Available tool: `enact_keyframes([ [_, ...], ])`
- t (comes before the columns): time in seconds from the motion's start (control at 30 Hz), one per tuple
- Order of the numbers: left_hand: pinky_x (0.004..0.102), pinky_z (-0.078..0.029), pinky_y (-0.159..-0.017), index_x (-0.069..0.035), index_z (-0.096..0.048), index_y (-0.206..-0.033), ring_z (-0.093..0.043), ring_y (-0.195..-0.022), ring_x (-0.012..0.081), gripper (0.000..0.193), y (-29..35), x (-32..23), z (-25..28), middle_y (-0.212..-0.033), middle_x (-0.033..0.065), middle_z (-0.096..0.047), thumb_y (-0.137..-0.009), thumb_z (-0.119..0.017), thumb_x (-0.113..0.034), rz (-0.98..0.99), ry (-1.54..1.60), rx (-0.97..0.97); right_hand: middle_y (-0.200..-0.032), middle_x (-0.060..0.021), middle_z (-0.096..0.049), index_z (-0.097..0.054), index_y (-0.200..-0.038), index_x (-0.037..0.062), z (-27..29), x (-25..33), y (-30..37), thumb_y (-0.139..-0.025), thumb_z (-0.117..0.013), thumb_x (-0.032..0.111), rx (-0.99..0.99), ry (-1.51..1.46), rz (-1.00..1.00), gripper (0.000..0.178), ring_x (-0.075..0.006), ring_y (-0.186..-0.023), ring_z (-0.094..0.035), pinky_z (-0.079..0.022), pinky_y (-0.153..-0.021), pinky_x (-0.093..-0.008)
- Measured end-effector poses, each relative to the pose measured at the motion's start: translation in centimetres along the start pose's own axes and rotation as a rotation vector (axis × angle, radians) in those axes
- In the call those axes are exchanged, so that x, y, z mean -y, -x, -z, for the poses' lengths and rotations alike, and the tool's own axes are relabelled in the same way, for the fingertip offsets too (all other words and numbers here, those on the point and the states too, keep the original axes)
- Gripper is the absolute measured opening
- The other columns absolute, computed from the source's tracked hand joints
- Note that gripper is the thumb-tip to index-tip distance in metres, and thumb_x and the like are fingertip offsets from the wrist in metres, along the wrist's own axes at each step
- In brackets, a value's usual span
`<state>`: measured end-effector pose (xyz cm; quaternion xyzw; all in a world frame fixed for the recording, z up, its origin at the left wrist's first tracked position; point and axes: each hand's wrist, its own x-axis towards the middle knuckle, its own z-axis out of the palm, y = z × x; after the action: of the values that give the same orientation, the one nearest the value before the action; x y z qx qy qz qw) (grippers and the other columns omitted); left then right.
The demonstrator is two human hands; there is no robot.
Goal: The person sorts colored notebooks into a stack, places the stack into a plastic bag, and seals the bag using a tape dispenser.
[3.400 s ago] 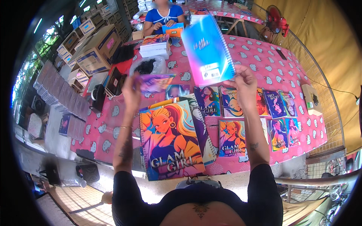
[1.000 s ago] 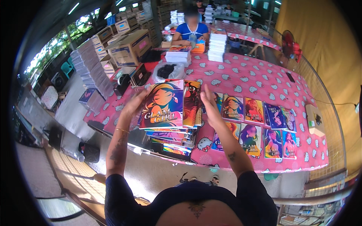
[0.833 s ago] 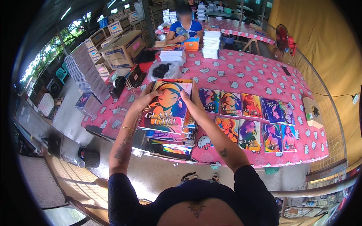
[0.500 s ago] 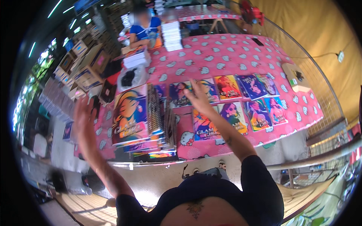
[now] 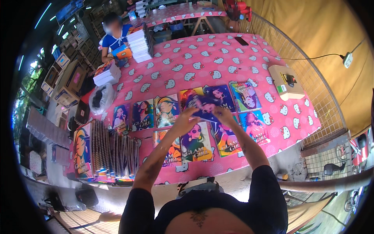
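Note:
Between my two hands, a dark purple spiral notebook (image 5: pixel 207 109) is held tilted over the rows of notebooks, slightly smeared by motion. My left hand (image 5: pixel 187 122) is closed at its left edge, and my right hand (image 5: pixel 224 117) pinches the right side. Beneath and around it lie notebooks with bright illustrated covers: one with a yellow-haired figure (image 5: pixel 167 111), a yellow-green one (image 5: pixel 196 144), a blue and pink one (image 5: pixel 255 126) and a blue-yellow one (image 5: pixel 246 96). At the left, a stack of spiral-bound notebooks (image 5: pixel 105 150) stands by the table's near edge.
A pink patterned cloth (image 5: pixel 187 54) covers the table. Across it, a person in blue (image 5: pixel 117 39) holds an orange notebook beside a tall white stack (image 5: pixel 139 46). A plastic bag (image 5: pixel 102 98) lies left, a phone (image 5: pixel 241 41) far back, a cardboard box (image 5: pixel 286 82) right.
My hands, apart and empty before, have come together on the purple notebook. The view has swung right, so the stack of notebooks now appears farther left.

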<state>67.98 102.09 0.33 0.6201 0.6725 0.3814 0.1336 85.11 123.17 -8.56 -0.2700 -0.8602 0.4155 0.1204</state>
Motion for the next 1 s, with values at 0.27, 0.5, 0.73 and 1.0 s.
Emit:
enact_keyframes([
  [0.27, 0.0618, -0.034, -0.103, -0.007, -0.029, -0.147, -0.04, -0.13, 0.0464, 0.087, -6.3, 9.9, -4.1, -0.141, 0.0257, -0.039, -0.078, -0.076, -0.031, 0.335, -0.643, 0.064, -0.135, -0.0147, -0.048, -0.035, -0.147, 0.02, 15.5, -11.7, -0.1, -0.076, -0.074, 0.049, -0.472, 0.516, -0.681, 0.086, -0.0341, -0.124, -0.05, -0.044, -0.097, -0.0505],
  [0.5, 0.0489, -0.047, -0.094, -0.005, -0.051, -0.13, -0.054, -0.116, 0.0416, 0.077, -7.4, 8.2, 2.2, -0.124, 0.0221, -0.055, -0.067, -0.077, -0.039, 0.546, -0.54, -0.07, -0.1, -0.0162, -0.069, -0.061, -0.117, 0.0021, 21.8, -10.8, -2.3, -0.076, -0.074, 0.019, -0.459, -0.128, -0.182, 0.046, -0.0254, -0.092, -0.067, -0.052, -0.08, -0.0354],
  [0.73, 0.0436, -0.05, -0.073, 0.0, -0.056, -0.105, -0.061, -0.08, 0.0355, 0.026, 5.4, -12.9, 12.3, -0.092, 0.0175, -0.056, -0.08, -0.065, -0.003, 0.031, -0.466, -0.692, -0.104, -0.0047, -0.063, -0.054, -0.13, 0.0057, 16.2, 10.7, 1.1, -0.088, -0.056, -0.003, -0.547, -0.59, 0.324, 0.042, -0.009, -0.082, -0.056, -0.045, -0.07, -0.0223],
  [1.0, 0.0224, -0.046, -0.078, -0.001, -0.054, -0.131, -0.056, -0.09, 0.0089, 0.038, 25.5, -18.8, 33.7, -0.106, 0.0061, -0.061, -0.098, -0.055, -0.021, 0.013, -0.131, -1.404, -0.107, -0.0027, -0.064, -0.041, -0.145, 0.006, -4.7, 41.7, 4.6, -0.083, -0.067, 0.002, 0.16, -1.1, 0.58, 0.068, -0.0042, -0.077, -0.054, -0.045, -0.062, -0.0213],
])
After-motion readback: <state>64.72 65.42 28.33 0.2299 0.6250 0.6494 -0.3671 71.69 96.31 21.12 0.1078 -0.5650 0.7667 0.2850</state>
